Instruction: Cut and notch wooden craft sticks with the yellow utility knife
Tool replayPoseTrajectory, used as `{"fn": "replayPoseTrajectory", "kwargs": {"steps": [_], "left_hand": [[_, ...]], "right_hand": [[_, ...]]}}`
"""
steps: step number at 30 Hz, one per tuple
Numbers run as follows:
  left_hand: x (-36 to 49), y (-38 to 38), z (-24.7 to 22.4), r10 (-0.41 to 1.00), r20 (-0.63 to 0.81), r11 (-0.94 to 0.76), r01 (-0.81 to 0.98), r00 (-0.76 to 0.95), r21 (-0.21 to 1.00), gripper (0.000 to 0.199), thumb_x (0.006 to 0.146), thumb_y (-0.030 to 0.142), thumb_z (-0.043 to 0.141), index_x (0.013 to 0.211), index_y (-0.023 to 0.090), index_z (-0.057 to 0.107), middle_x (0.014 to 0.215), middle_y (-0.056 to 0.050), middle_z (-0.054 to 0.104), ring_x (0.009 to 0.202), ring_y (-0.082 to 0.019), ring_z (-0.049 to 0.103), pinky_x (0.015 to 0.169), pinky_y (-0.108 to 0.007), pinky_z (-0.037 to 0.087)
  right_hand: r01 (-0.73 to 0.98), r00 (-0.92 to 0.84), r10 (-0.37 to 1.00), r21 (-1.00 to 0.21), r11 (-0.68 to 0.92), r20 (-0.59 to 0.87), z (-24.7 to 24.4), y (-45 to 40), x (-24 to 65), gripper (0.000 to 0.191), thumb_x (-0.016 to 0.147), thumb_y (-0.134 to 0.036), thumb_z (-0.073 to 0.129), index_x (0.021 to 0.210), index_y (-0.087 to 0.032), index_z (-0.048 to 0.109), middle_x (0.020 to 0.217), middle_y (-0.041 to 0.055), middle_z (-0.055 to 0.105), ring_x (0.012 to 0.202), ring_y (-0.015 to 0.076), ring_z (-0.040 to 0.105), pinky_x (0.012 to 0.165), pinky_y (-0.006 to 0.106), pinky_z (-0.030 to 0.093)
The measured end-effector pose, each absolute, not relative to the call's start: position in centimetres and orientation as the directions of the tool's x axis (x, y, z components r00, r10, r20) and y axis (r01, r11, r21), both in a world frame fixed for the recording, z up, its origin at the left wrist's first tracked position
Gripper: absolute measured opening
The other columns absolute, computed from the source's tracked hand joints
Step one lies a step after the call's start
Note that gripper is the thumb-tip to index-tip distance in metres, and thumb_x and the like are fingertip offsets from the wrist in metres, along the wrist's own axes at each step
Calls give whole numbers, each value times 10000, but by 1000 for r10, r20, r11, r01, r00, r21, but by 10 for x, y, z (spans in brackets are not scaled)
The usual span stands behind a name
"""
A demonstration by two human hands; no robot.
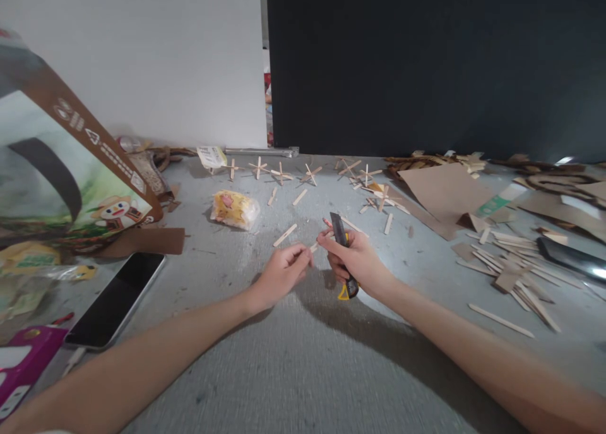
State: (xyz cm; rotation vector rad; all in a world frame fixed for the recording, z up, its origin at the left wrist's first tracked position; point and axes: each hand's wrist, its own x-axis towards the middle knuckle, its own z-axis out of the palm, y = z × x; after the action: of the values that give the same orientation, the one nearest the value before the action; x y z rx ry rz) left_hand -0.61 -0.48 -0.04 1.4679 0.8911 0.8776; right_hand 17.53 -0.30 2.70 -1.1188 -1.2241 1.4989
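Note:
My right hand (350, 260) is closed around a black and yellow utility knife (351, 287), its dark end pointing up and away. Between my right thumb and fingertips is one end of a small wooden stick (314, 247). My left hand (285, 271) is closed in a pinch at that stick's other end, close to the right fingertips. Just beyond the left hand, another stick (285, 234) lies on the grey table (265, 383). Several crossed-stick pieces (258, 167) stand in a row near the table's back.
A yellow-printed plastic packet (235, 209) sits left of centre. On the left are a phone (116, 300), a purple case (33, 364) and a large printed bag (71, 162). Loose sticks (521, 270), brown cardboard (447, 191) and a black object (575, 257) lie on the right.

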Motion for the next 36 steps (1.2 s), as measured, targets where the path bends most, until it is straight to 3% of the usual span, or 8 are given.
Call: {"fn": "replayPoseTrajectory", "kwargs": {"steps": [4,8,13,16,25,36], "left_hand": [[-7,-7,1,845,21,-127,164,534,978,366,1021,541,488,912,204,583,565,71,493,497,-109,433,527,-252,326],[-5,-7,-1,890,93,-124,40,445,991,335,1041,562,480,1073,229,470,593,80,575,524,-127,535,585,-268,404],[-3,-8,-1,920,109,-91,-66,376,994,524,1030,553,544,1361,213,320,656,69,644,552,-149,612,603,-285,446],[-3,-10,-1,916,111,-92,-69,385,993,631,1021,519,576,1467,196,269,654,72,625,580,-157,624,619,-296,478],[-5,-13,-1,910,126,-145,18,395,989,668,1038,470,548,1548,165,245,636,56,618,597,-174,629,609,-298,483],[-6,-13,-2,904,135,-160,29,405,987,650,1051,521,496,1543,165,265,626,52,617,580,-183,619,608,-317,483]], "right_hand": [[-55,-204,979,-998,-29,-17,29,-4,174,506,834,-651,761,987,-270,465,475,-165,389,321,78,344,326,207,336],[-36,-174,985,-999,4,10,32,-11,173,457,940,-689,603,1021,-297,383,544,-160,448,347,94,436,361,209,397],[214,-251,967,-973,87,32,36,-24,170,333,1035,-565,505,891,-270,449,541,-94,534,379,108,531,373,212,421],[277,-310,951,-957,86,-4,38,-29,168,346,1038,-524,516,815,-264,467,548,-66,579,363,107,539,334,206,397],[324,-318,943,-946,5,-104,37,-35,167,301,1039,-429,545,799,-254,501,573,-70,577,337,97,558,278,184,398],[249,-347,929,-968,-42,-129,32,-35,162,323,1033,-502,527,829,-257,481,561,-83,560,339,98,551,274,176,424]]}}
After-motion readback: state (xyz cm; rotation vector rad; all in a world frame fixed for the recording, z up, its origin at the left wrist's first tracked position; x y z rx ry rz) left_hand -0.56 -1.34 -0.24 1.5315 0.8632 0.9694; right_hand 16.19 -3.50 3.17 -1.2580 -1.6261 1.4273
